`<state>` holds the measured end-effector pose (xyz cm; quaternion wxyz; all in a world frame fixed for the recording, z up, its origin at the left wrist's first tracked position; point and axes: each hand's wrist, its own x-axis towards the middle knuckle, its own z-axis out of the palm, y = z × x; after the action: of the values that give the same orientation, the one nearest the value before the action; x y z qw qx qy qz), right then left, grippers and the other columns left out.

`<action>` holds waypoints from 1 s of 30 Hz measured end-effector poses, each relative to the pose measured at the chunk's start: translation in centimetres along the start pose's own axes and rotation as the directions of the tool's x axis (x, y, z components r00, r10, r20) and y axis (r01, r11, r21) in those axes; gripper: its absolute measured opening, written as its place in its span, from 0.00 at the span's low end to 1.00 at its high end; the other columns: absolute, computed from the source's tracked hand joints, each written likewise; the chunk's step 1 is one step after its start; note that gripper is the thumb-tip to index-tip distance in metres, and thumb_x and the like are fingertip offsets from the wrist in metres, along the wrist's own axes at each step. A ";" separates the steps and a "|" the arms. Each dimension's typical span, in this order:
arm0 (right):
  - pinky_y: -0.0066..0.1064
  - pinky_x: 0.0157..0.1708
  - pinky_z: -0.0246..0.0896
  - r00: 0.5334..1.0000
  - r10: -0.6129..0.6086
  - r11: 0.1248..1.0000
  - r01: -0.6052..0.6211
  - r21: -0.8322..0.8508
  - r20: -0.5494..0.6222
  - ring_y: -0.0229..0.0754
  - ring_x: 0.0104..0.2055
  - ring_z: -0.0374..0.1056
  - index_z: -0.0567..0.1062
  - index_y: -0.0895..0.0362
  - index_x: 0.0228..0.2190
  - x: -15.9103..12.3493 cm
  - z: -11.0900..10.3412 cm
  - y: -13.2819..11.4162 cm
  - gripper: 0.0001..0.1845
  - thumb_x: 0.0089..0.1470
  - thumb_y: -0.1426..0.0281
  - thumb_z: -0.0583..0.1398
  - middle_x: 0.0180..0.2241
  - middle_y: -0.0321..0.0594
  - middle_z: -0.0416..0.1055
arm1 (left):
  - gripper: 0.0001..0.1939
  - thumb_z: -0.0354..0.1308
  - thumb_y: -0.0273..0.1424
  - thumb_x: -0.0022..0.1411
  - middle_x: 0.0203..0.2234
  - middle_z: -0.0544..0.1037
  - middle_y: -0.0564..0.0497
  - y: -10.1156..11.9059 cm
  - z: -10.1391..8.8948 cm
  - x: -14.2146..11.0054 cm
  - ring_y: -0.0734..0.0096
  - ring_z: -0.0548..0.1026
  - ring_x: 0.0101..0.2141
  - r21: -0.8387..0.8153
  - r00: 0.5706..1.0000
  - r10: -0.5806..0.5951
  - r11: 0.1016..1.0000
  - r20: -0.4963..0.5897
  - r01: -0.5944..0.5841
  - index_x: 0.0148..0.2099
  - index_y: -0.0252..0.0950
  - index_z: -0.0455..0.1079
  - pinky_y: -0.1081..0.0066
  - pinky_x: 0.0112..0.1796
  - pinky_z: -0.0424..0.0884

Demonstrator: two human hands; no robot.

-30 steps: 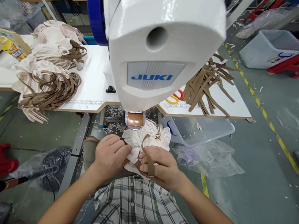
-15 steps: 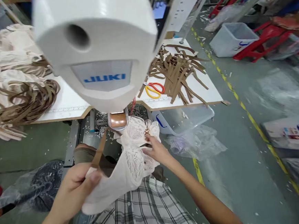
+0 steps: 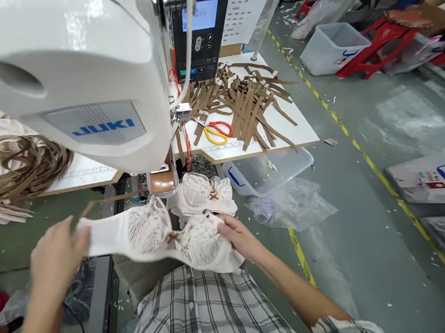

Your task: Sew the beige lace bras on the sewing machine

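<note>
A cream lace bra [image 3: 143, 237] with a small brown bow at its centre is stretched across my lap. My left hand [image 3: 57, 258], blurred by motion, is closed on the end of its wing, where a brown strap [image 3: 118, 197] runs up toward the sewing machine. At the other end, my right hand [image 3: 240, 235] pinches the outer edge of the right cup between thumb and fingers. Behind it lies a second cream bra [image 3: 194, 191], also with a brown bow, beside the machine's rounded metal-and-brown part [image 3: 163, 181].
A white JUKI sewing machine head [image 3: 106, 124] looms at upper left, with a control panel [image 3: 201, 41] behind. Brown straps [image 3: 250, 104] and red-and-yellow-handled thread scissors [image 3: 218, 132] lie on the table. More straps [image 3: 26, 164] pile up left. A clear plastic bin [image 3: 268, 170] stands below the table edge.
My left hand has moved left and pulled the bra out flat between both hands. My right hand has shifted slightly down and right, and the second bra now shows separately behind.
</note>
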<state>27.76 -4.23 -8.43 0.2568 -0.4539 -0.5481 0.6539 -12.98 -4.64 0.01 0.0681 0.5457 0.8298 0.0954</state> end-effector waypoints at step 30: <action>0.32 0.31 0.61 0.951 -0.013 0.801 0.194 -0.566 0.308 0.44 0.31 0.71 0.77 0.52 0.29 1.5 -1.3 -4.0 0.23 0.62 0.51 0.52 0.28 0.40 0.75 | 0.15 0.51 0.37 0.68 0.24 0.76 0.53 3.7 -6.3 1.4 0.74 0.68 0.25 -0.436 0.548 0.530 0.847 0.648 -0.304 0.35 0.36 0.76 0.75 0.29 0.58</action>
<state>27.58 -1.25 -5.07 0.0562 -0.3796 -0.7795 0.4951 -11.66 -2.44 7.01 0.4520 0.7029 0.5490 -0.0108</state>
